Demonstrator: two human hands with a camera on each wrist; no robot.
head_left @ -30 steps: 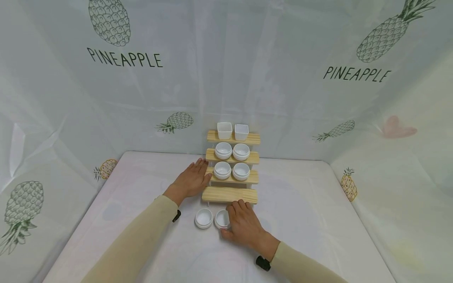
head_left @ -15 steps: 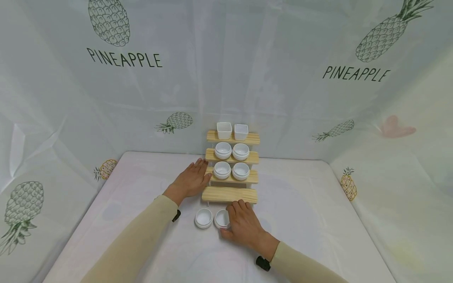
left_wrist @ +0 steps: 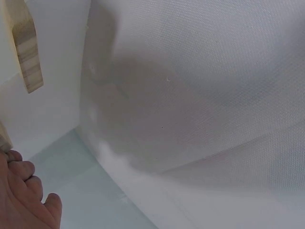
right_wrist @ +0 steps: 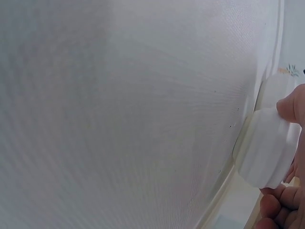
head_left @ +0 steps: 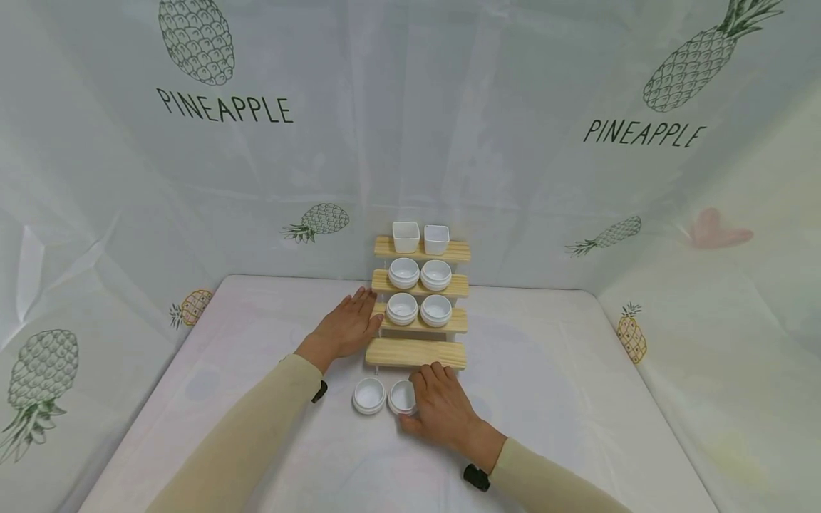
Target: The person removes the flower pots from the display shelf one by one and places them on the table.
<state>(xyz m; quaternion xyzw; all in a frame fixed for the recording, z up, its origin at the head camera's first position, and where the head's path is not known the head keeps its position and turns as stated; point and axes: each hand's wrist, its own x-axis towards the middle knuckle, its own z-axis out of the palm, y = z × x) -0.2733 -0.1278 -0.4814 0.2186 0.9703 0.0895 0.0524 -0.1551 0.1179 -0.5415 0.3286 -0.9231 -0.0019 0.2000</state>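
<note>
A wooden stepped display stand (head_left: 415, 353) stands at the middle back of the table in the head view. My left hand (head_left: 346, 324) rests along its left side, fingers extended; the left wrist view shows those fingertips (left_wrist: 32, 183) beside a wooden step end. In front of the lowest step, two small white round bowls stand on the tablecloth. My right hand (head_left: 442, 406) grips the right bowl (head_left: 400, 397), thumb at the near side, fingers at the far side. In the right wrist view this bowl (right_wrist: 267, 148) sits between thumb and fingers. The left bowl (head_left: 368, 394) stands close beside it.
Two white square cups (head_left: 406, 237) stand on the top step. Pairs of round white bowls (head_left: 402, 308) sit on the two middle steps, while the lowest is bare. A pineapple-print curtain (head_left: 410, 142) hangs behind and beside the white-covered table (head_left: 545, 399).
</note>
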